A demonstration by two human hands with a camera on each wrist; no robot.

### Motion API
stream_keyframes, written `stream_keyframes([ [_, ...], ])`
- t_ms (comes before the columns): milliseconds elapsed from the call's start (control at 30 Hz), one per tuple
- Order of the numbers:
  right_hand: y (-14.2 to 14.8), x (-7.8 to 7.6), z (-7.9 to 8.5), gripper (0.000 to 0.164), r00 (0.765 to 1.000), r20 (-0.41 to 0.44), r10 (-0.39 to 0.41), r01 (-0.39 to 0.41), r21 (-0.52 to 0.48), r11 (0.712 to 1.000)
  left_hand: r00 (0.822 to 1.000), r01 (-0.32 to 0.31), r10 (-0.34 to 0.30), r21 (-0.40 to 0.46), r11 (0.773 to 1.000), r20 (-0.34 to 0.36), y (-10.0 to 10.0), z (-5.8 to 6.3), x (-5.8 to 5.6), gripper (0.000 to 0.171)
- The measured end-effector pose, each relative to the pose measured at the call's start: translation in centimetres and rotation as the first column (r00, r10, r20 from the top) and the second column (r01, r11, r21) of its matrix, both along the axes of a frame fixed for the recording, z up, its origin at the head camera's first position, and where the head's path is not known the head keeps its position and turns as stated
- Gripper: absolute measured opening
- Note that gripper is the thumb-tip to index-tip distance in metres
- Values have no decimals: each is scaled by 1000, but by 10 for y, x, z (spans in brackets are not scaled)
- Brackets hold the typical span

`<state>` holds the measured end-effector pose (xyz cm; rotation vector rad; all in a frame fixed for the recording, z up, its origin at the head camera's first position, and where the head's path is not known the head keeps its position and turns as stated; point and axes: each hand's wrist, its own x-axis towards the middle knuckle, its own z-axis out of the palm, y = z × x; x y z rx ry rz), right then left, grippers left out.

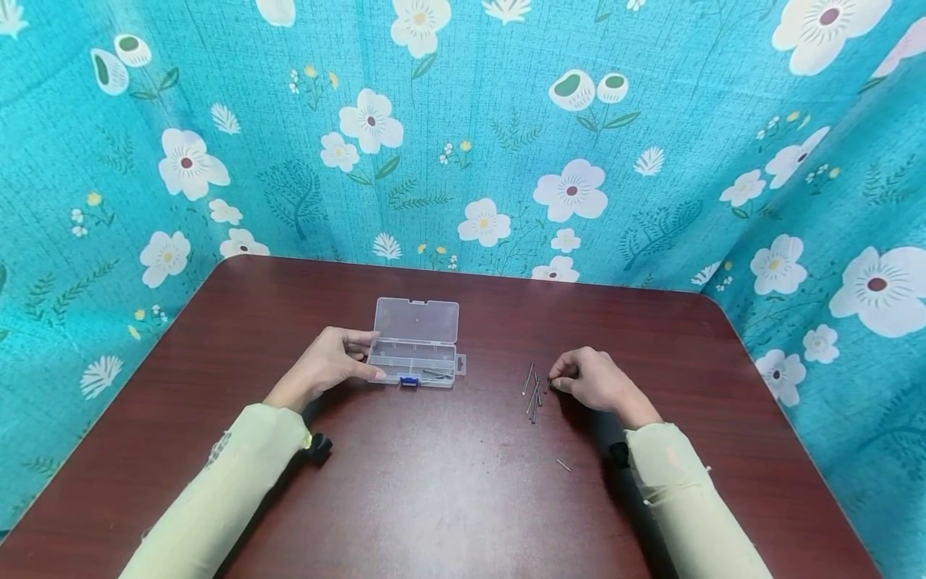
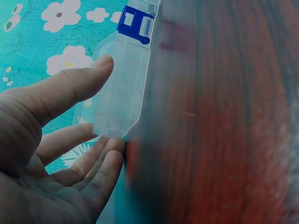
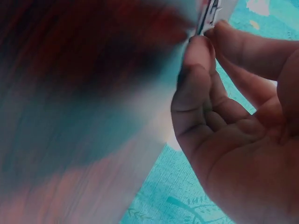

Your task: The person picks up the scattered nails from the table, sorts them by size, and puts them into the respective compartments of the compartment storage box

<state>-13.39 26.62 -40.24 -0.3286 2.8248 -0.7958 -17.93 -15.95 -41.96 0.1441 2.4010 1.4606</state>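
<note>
A clear plastic organizer box [image 1: 417, 320] lies with its lid raised, a blue latch [image 1: 409, 381] on its front. My left hand [image 1: 325, 359] holds its left end, thumb along the front and fingers at the side and back; the left wrist view shows the thumb [image 2: 88, 79] over the box's front wall. Several nails [image 1: 437, 375] lie in the front right compartment. To the right, my right hand [image 1: 596, 381] pinches a nail [image 1: 547, 387] between thumb and fingertips, beside a loose group of nails [image 1: 534, 400] on the table.
One short, thin nail [image 1: 563, 465] lies apart, nearer the front of the dark red wooden table [image 1: 463, 498]. A blue floral curtain [image 1: 463, 145] hangs behind the table and along both sides. Dark straps [image 1: 318, 449] sit at the sleeve cuffs.
</note>
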Motion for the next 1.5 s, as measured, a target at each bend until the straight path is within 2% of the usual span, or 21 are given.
stream_keyframes([
  [167,3,-1,-3,8,1000,24,-6,6,0,1000,1000,5,-5,1,1000,-8,0,0,1,78],
  [333,2,-3,-3,12,1000,12,3,-2,-12,1000,1000,3,-2,17,1000,-8,1,-1,2,77],
  [500,4,-2,-3,13,1000,-13,10,-9,59,998,1000,8,-8,4,1000,-6,1,-2,2,77],
  [600,4,-1,-3,19,998,-37,55,-51,118,992,1000,7,-7,-1,1000,-10,0,-2,2,77],
  [733,3,0,-1,22,993,-16,121,-116,178,977,1000,5,-5,6,1000,-8,0,-2,2,77],
  [800,3,0,0,20,992,8,125,-124,187,974,1000,8,-8,10,1000,-6,0,-3,1,77],
  [900,1,1,1,19,994,28,107,-110,195,974,1000,8,-8,16,1000,-1,0,-3,1,78],
  [1233,3,-1,-3,9,999,12,52,-53,178,983,1000,3,-3,11,1000,-3,-1,-2,-1,78],
  [1500,1,-1,-1,20,991,32,130,-133,180,975,1000,3,-3,12,1000,0,-1,-3,-1,78],
])
